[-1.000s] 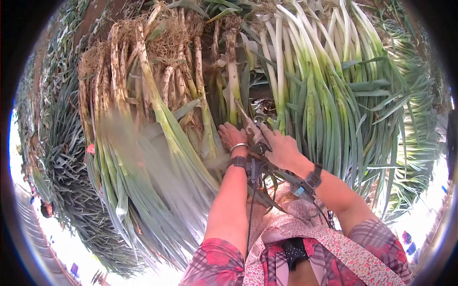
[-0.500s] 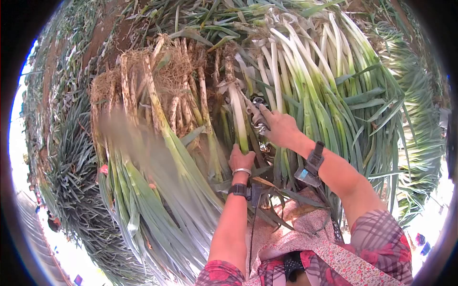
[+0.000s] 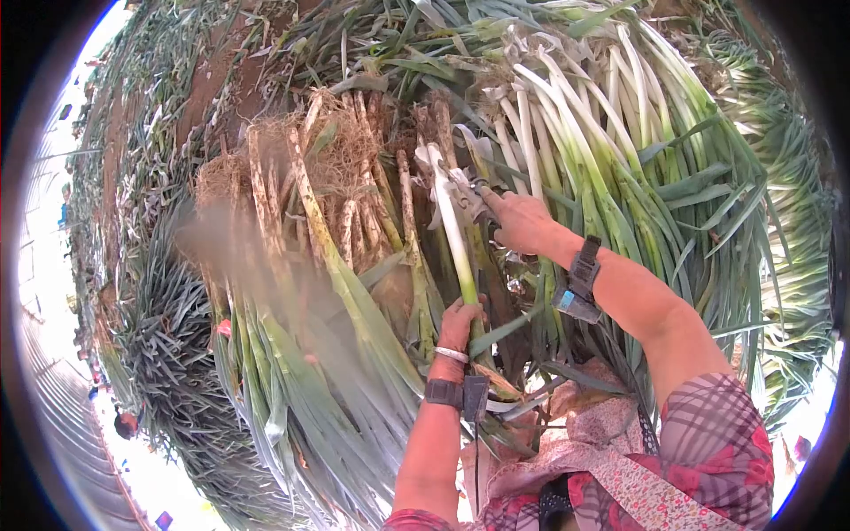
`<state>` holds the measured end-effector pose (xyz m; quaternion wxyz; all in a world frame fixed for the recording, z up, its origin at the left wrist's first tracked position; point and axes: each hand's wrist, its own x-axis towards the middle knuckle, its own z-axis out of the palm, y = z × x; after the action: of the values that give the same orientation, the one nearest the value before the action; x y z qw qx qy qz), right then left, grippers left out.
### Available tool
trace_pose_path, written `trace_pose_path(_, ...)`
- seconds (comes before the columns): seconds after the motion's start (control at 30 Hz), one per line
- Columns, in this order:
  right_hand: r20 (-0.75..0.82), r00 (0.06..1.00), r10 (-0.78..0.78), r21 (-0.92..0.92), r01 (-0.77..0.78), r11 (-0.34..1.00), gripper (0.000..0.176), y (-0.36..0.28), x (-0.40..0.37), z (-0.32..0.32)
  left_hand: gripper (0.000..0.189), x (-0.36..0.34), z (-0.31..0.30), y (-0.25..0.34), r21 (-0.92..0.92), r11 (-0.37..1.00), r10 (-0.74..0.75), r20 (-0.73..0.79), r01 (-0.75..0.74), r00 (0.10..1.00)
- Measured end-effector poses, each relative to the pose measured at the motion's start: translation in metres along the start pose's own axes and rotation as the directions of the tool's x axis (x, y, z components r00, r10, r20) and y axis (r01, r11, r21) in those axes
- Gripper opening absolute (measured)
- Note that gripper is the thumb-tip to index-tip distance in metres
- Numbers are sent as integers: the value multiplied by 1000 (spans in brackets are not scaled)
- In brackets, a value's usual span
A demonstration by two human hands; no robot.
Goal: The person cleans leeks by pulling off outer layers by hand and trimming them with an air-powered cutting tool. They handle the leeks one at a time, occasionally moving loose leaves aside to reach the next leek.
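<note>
My left hand (image 3: 460,326) is closed around the green part of a leek (image 3: 454,232), just above where its leaves spread. The leek's shaft shows clean and white, pointing away from me. My right hand (image 3: 522,221) is closed beside the upper shaft, gripping a dirty grey, partly shiny tool (image 3: 476,195) whose kind I cannot tell. Its tip lies right at the white shaft, with loose pale skin around it. Left of my hands lie unpeeled leeks (image 3: 314,212) with brown, matted roots.
Cleaned white leeks (image 3: 567,115) lie in a pile to the right, roots away from me. More leeks (image 3: 797,239) form a long row at the far right. Green leaves (image 3: 150,327) cover the ground at left. A blurred smear covers part of the left pile.
The leek's brownish outer skin near the root end has come away, showing white. My left hand has moved slightly down and right along with the leek; my right hand stays at its shaft.
</note>
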<state>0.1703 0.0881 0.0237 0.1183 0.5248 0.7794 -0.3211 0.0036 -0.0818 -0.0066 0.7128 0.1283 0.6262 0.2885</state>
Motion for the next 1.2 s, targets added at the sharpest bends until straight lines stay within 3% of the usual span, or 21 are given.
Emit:
trace_pose_path(0.13, -31, 999, 12, 22, -12, 1000, 67, -6, -1, 1, 28, -6, 17, 1, -5, 1000, 9, -77, -10, 997)
trace_pose_path(0.23, -36, 999, 18, 52, -16, 999, 66, -1, 10, 10, 24, -7, 26, -9, 347, 932, 197, -229, -109, 953)
trace_pose_path(0.27, -18, 999, 43, 61, -42, 997, 71, 0, 13, 13, 24, -5, 27, -14, 354, 929, 196, -229, -106, 953)
trace_pose_path(0.33, 0, 998, 67, 71, -67, 995, 75, 2, 12, 15, 24, -3, 27, -23, 554, 819, 349, -267, -154, 898)
trace_pose_path(0.4, 20, 999, 48, 101, -50, 994, 76, 0, 1, 13, 22, -9, 27, -21, 529, 828, 367, -258, -187, 894)
trace_pose_path(0.47, -4, 1000, 7, 153, -7, 988, 77, -3, -15, 7, 19, -29, 32, 6, 293, 937, 272, -275, -189, 922)
trace_pose_path(0.5, -31, 999, -31, 200, 37, 979, 78, -4, -23, 1, 17, -37, 31, 20, 290, 937, 276, -269, -196, 923)
trace_pose_path(0.6, -45, 988, -148, 300, 154, 941, 77, -7, -48, -22, 20, -64, 39, 81, 232, 873, 477, -226, -429, 849)
trace_pose_path(0.67, -67, 986, -154, 358, 168, 919, 75, -9, -61, -45, 21, -78, 49, 128, 210, 859, 506, -203, -468, 838)
trace_pose_path(0.73, -308, 947, -92, 423, 223, 878, 73, 1, -70, -59, 22, -68, 62, 160, 177, 836, 545, -165, -519, 822)
trace_pose_path(0.8, -378, 925, -32, 419, 202, 885, 74, 12, -79, -77, 21, -50, 71, 178, 162, 809, 586, -156, -565, 795)
trace_pose_path(0.87, -359, 933, 28, 461, 151, 875, 75, 22, -93, -92, 18, -21, 76, 161, 185, 851, 521, -170, -492, 837)
trace_pose_path(0.93, -353, 935, 35, 449, 137, 883, 74, 36, -101, -82, 15, 5, 76, 124, 167, 927, 364, -184, -336, 913)
trace_pose_path(1.0, -251, 968, 12, 428, 100, 898, 75, 47, -105, -66, 18, 73, 44, 13, 220, 907, 382, -70, -359, 922)
trace_pose_path(1.07, -144, 989, 24, 415, 39, 909, 74, 47, -106, -64, 21, 48, 63, -4, 403, 840, 433, -95, -363, 896)
trace_pose_path(1.1, -131, 991, 21, 381, 31, 924, 74, 49, -104, -56, 22, 35, 69, -5, 527, 802, 416, -156, -281, 896)
trace_pose_path(1.2, -135, 991, 4, 336, 42, 941, 73, 51, -85, -32, 23, 16, 73, -11, 447, 882, 281, -246, -148, 928)
